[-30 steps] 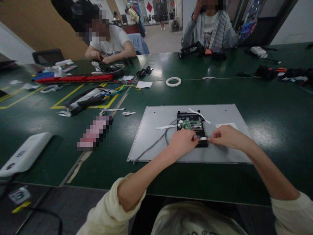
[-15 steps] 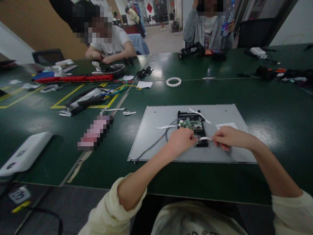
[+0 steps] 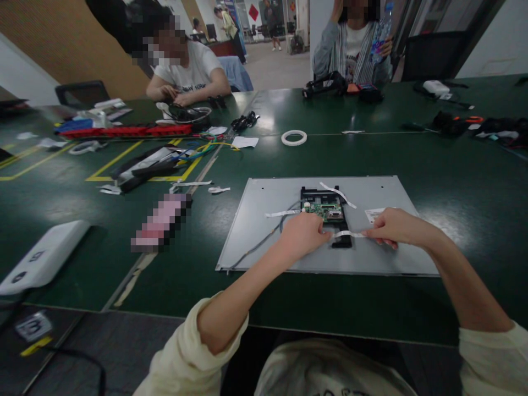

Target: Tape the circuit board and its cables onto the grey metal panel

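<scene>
A flat grey metal panel point(image 3: 256, 220) lies in front of me. On its middle sits a black bracket point(image 3: 341, 242) bearing a green circuit board point(image 3: 315, 210). My left hand point(image 3: 304, 234) is closed at the left end of a white tape strip point(image 3: 344, 234), beside the bracket's lower part. The strip stretches across that part to my right hand point(image 3: 391, 226), which pinches its right end. Another tape strip point(image 3: 338, 195) crosses the bracket's top, and a third strip point(image 3: 282, 213) lies left of the board. A grey cable point(image 3: 259, 243) runs over the panel, partly hidden by my left hand.
A tape roll point(image 3: 294, 137) lies beyond the panel. To the left are a blurred pink phone-like object point(image 3: 160, 223) and a white device point(image 3: 45, 256). Cables and tools point(image 3: 144, 165) lie farther off. Two people sit across the table.
My right hand has shifted slightly right, and more of the tape strip shows beside its fingers. The left hand has lowered a little by the bracket.
</scene>
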`<control>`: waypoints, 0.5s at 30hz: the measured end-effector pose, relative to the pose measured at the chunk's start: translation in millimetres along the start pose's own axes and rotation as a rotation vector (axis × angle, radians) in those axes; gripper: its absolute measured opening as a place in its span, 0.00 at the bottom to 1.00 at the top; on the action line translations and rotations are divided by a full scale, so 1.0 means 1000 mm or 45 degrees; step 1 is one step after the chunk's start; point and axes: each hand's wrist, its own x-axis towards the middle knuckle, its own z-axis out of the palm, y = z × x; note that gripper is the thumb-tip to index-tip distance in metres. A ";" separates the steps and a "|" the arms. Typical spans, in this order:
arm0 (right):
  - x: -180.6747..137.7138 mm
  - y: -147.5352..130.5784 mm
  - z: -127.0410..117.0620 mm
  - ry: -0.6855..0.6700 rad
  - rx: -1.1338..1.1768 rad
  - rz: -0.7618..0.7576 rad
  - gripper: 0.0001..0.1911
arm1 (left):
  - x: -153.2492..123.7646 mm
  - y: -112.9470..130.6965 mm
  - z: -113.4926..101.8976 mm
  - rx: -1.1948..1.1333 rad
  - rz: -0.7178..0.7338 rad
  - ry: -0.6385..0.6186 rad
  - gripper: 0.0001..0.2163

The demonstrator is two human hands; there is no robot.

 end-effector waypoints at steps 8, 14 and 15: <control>0.000 0.000 0.002 0.037 0.024 -0.103 0.20 | 0.003 -0.012 -0.002 -0.026 0.024 -0.055 0.12; 0.001 0.001 0.004 0.023 -0.003 -0.091 0.18 | 0.001 -0.015 -0.011 -0.184 0.013 -0.175 0.09; 0.001 0.002 0.003 0.035 -0.003 -0.093 0.18 | 0.000 -0.016 -0.014 -0.226 0.021 -0.217 0.09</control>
